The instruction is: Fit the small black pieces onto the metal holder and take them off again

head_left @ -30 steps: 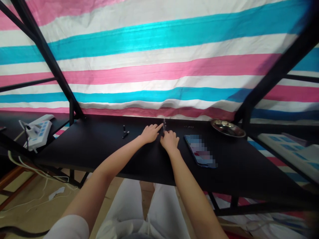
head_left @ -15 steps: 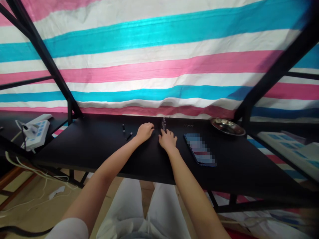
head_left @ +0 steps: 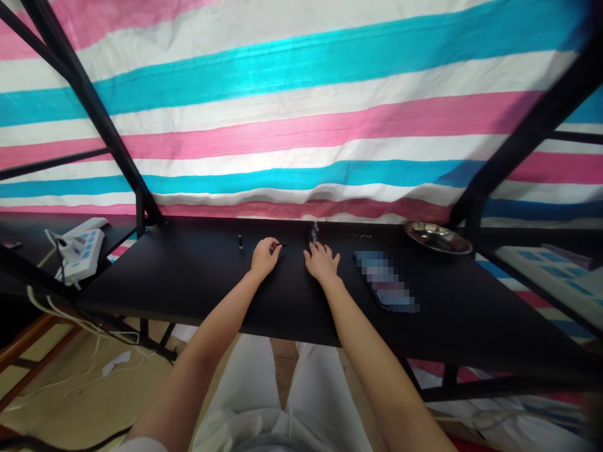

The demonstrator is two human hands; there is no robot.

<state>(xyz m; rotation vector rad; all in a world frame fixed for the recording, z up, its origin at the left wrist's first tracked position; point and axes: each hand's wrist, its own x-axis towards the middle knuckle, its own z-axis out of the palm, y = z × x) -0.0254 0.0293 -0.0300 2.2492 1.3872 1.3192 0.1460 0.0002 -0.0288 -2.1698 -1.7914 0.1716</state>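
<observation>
My left hand [head_left: 266, 256] is closed in a pinch over the middle of the table. A short, dark, stick-like piece [head_left: 282, 245] juts from its fingertips; its exact kind is too small to make out. Left of that hand, a small black cylinder with a pale band [head_left: 240, 242] sits on the tabletop. My right hand [head_left: 323, 260] rests on the table with fingers spread. Just beyond its fingertips rises a small, shiny, greyish, knobbly cluster [head_left: 315, 230]; whether the fingers touch it I cannot tell.
Several tiny pieces [head_left: 362, 236] lie in a row on the black table [head_left: 188, 276]. A blurred-out phone [head_left: 386, 282] lies right of my right hand, and a metal plate [head_left: 464, 245] at the back right. Power strips [head_left: 85, 257] occupy the left side table. Striped cloth [head_left: 301, 144] hangs behind.
My left hand has pinched a dark piece; one of the two black cylinders beside it is gone from its spot. My right hand stays by the cluster. The view has shifted slightly.
</observation>
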